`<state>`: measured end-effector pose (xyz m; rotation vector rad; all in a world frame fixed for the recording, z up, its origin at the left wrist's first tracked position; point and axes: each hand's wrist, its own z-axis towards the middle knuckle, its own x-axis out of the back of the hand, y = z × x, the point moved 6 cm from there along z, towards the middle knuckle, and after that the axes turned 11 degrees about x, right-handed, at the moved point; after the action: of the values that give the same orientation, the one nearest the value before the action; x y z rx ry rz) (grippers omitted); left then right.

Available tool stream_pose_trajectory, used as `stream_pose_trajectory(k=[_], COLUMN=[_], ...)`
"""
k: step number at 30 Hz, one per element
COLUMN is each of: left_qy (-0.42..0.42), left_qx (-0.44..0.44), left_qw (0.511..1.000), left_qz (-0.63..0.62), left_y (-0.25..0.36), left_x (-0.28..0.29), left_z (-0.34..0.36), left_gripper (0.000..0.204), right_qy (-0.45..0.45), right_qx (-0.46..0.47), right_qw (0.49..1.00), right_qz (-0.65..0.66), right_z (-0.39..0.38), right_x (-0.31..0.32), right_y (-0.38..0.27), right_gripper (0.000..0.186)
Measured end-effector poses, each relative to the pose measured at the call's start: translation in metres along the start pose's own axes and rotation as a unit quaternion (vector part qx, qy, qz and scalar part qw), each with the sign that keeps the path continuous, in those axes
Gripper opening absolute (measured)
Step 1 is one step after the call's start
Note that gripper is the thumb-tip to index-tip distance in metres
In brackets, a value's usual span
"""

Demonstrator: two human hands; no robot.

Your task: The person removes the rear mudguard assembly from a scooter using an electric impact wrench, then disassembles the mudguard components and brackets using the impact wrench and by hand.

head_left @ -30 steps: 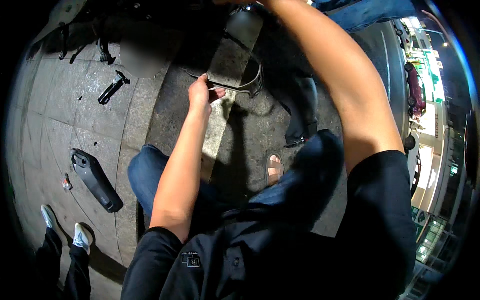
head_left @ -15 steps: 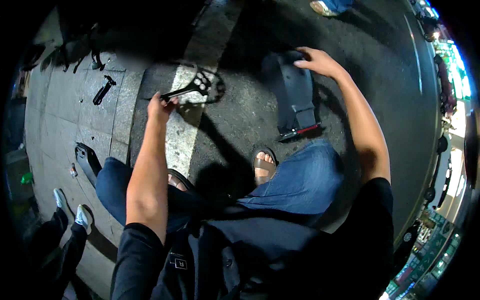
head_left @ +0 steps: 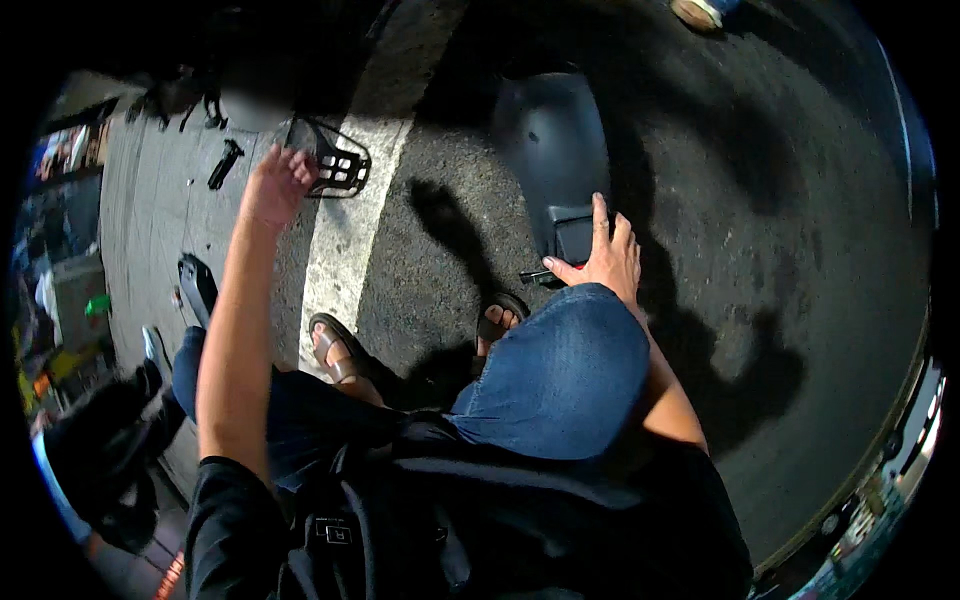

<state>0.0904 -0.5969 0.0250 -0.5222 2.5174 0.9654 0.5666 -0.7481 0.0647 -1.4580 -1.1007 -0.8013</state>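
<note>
My left hand point(head_left: 279, 183) is raised beside a black metal rack point(head_left: 343, 170) with square holes and a thin looped frame. Its fingers look loosely apart, with the fingertips in front of the rack's near side; part of the rack is hidden behind them. To the right, a long dark-grey plastic panel point(head_left: 555, 140), like a motorbike fender, lies on the asphalt. My right hand point(head_left: 607, 258) rests over the panel's near end with fingers spread. Its thumb is at the edge by a small red strip, which it mostly covers.
On the paving at left lie a small black bracket-like part point(head_left: 226, 164) and a black curved part point(head_left: 197, 285). A white painted stripe point(head_left: 335, 245) runs beside my sandalled feet. Another person's legs point(head_left: 110, 425) are at lower left; a shoe point(head_left: 697, 14) shows at the top.
My right hand has moved from the panel's far end to its near end. The rack has turned and shifted left with my left hand, whose fingers have loosened. The whole view has shifted.
</note>
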Motion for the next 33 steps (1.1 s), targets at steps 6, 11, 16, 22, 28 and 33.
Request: stream_pose_trajectory(k=[6, 11, 16, 22, 28, 33], left_qy=[0.114, 0.149, 0.113, 0.001, -0.127, -0.135], left_qx=[-0.059, -0.131, -0.112, -0.116, -0.086, -0.134], left_qw=[0.974, 0.884, 0.914, 0.959, 0.958, 0.960], left_qz=[0.185, 0.424, 0.373, 0.260, 0.242, 0.204], left_y=[0.067, 0.074, 0.036, 0.017, -0.020, -0.005], left_x=[-0.084, -0.108, -0.081, -0.067, -0.094, -0.087], left_z=[-0.109, -0.176, -0.209, -0.212, -0.218, -0.243], left_gripper=[0.037, 0.046, 0.045, 0.042, 0.058, 0.073], right_qy=[-0.004, 0.150, 0.193, 0.084, 0.012, -0.104], right_qx=[-0.069, -0.001, -0.022, 0.140, 0.173, 0.105], right_qw=[0.997, 0.979, 0.777, 0.556, 0.660, 0.721], right_qz=[0.045, 0.140, 0.599, 0.815, 0.731, 0.677], right_z=[0.010, 0.027, 0.079, 0.085, 0.049, 0.044], right_x=[0.001, 0.027, 0.059, 0.099, 0.153, 0.119], right_y=[-0.005, 0.010, -0.013, -0.124, -0.235, -0.305], right_gripper=[0.098, 0.083, 0.059, 0.041, 0.041, 0.041])
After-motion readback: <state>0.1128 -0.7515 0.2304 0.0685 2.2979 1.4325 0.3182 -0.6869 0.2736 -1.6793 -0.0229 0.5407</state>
